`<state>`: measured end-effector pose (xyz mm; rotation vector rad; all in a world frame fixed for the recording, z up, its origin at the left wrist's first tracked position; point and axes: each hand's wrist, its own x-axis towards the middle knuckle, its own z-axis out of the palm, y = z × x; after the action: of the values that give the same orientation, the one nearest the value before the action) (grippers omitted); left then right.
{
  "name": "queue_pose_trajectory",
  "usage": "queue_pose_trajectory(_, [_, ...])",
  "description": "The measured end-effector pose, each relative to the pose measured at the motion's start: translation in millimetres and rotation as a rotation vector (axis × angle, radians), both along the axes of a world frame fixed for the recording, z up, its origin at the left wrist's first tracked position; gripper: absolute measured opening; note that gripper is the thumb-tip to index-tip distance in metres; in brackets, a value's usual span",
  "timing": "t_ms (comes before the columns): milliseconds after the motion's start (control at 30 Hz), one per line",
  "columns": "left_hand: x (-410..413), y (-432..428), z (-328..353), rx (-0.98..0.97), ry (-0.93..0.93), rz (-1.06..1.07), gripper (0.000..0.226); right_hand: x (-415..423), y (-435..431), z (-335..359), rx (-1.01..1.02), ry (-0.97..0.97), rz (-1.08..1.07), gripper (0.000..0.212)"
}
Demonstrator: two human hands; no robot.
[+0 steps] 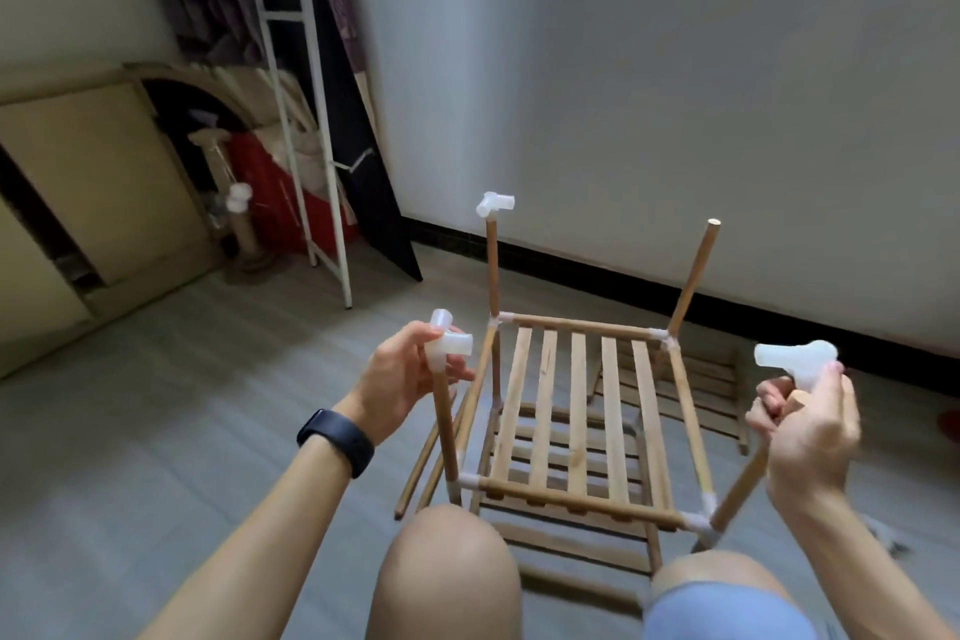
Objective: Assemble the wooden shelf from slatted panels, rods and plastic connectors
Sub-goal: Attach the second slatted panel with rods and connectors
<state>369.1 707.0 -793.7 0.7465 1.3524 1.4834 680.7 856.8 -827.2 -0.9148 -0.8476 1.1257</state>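
Head view shows both hands capping near uprights: left hand (400,379) pinches a connector (448,340) on its rod (445,424), right hand (808,424) closes around another connector (795,360), so the bare far rod (696,276) probably needs one next, above the slatted panel (582,411) on grey floor (208,379) by a pale wall (675,94).

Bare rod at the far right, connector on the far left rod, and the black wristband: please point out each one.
bare rod (696,276), head view, on the middle of its shaft.
connector on the far left rod (494,204), head view, on its white body.
black wristband (336,441), head view, on the band's top face.
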Motion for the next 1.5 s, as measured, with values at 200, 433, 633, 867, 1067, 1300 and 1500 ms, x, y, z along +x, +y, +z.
queue_pose_trajectory(200, [21.1, 18.5, -17.6, 0.107, 0.088, 0.381, 0.037, -1.7, -8.8, -0.2, -0.025, -0.025, 0.133, 0.031])
queue_pose_trajectory(433, [17.7, 14.3, -11.3, 0.075, 0.1, 0.443, 0.056, 4.6, -29.2, 6.2, -0.054, -0.043, 0.322, 0.031])
queue_pose_trajectory(633, [53.4, 10.4, 28.9, 0.292, 0.859, 0.787, 0.033, 28.9, -39.6, 23.4, -0.085, -0.222, 0.376, 0.04])
queue_pose_trajectory(867, [172.7, 81.6, 69.0, 0.278, 0.648, -0.383, 0.043, 61.2, -25.8, 52.9, -0.027, -0.295, 0.534, 0.056])
queue_pose_trajectory(1067, [210.8, 111.3, 39.8, 0.286, 0.446, -0.626, 0.027, 78.2, -10.2, 60.5, -0.169, -0.306, 0.653, 0.071])
queue_pose_trajectory(1300, [215.1, 111.4, 28.3, 0.303, 0.604, -0.417, 0.03, 72.8, -8.2, 54.5, -0.236, -0.134, 0.69, 0.064])
queue_pose_trajectory(1500, [216.9, 110.3, 24.9, 0.258, 0.568, -0.389, 0.045, 64.6, -18.1, 48.5, -0.059, -0.224, 0.434, 0.039])
